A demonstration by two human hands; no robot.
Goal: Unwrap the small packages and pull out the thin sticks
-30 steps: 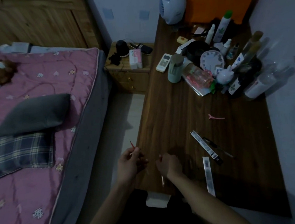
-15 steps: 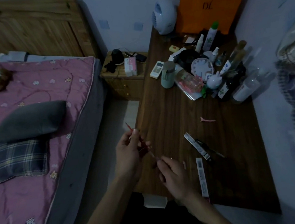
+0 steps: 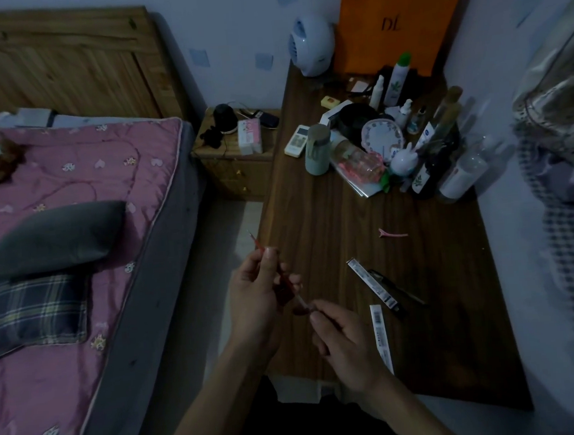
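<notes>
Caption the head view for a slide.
Both hands, left hand and right hand, hold a thin red tool over a wooden desk.

Both hands meet ahead of the body, left hand [image 3: 257, 298] and right hand [image 3: 343, 340] with fingers curled, pinching.

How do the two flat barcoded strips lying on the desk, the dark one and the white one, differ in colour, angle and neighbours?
The dark strip lies diagonally; the white strip runs nearly straight toward the person. The dark strip lies farther up the desk, beside a black pen-like thing; the white strip lies beside the right hand. Both are narrow, flat and barcoded.
</notes>
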